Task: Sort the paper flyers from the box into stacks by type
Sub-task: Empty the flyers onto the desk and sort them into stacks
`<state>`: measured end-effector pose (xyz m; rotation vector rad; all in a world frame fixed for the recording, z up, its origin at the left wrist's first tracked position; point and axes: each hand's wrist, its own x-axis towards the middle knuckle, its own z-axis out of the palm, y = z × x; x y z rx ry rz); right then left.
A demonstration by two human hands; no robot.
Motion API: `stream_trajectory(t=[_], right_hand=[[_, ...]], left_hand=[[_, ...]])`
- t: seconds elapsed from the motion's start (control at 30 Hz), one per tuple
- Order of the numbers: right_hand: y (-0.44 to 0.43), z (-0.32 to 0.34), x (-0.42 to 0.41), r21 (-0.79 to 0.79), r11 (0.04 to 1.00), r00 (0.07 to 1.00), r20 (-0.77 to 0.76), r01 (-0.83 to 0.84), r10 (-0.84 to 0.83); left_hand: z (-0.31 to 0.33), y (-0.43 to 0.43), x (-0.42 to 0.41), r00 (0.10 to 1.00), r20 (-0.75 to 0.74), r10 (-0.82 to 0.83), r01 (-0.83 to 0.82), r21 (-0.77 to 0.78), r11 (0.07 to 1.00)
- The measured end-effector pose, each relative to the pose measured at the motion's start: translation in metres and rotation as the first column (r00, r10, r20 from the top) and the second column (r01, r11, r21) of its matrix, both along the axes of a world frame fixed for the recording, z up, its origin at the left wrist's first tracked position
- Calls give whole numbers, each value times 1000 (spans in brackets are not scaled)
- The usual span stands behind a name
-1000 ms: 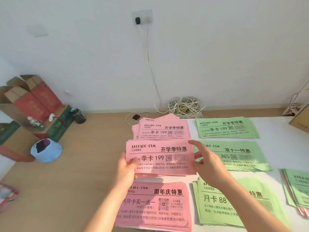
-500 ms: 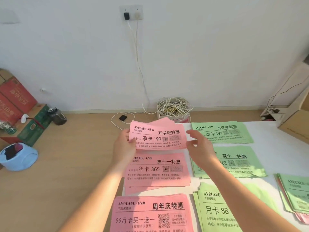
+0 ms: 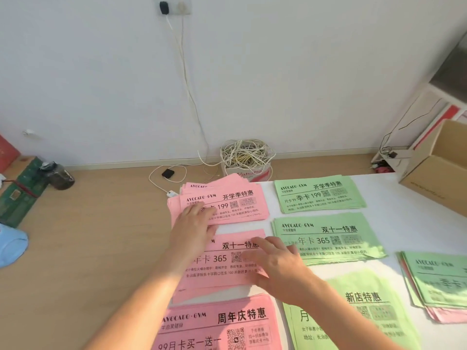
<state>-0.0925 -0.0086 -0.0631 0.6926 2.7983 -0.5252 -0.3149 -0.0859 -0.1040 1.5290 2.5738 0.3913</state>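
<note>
Left hand (image 3: pixel 193 227) lies flat, fingers spread, on the far pink paper flyer stack (image 3: pixel 227 202); right hand (image 3: pixel 280 267) hovers spread, empty, over the middle pink stack (image 3: pixel 217 263).

three pink stacks (image 3: pixel 222 200), three green stacks (image 3: pixel 318 193) (one mixed pile (image 3: pixel 439 281))

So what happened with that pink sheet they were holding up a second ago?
The pink flyer went away from the person and down onto the far pink stack. The left hand now presses it flat; the right hand has let go and rests over the middle pink stack. The green stacks lie unchanged.
</note>
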Motion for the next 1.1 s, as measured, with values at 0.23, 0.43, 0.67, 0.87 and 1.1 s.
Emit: stream_trajectory(t=[0.23,0.43,0.67,0.87,1.1], right_hand=[[-10,-11,-2,81,995,999,8,-50,49],[-8,-1,16,-22,997,986,-151,67,-70],[25,47,125,-68,943,885,-329,326,-329],[58,66,246,-116,839,808,-224,532,-544],[94,34,346,-109,745,733,-133,659,-668]], left_hand=[[16,-23,43,999,-4,-39,39,164,986],[6,-58,69,992,-7,-127,128,36,991],[42,-32,111,984,-65,-167,174,125,977],[79,25,215,888,-9,-460,443,287,849],[66,103,342,734,72,-675,660,156,735]])
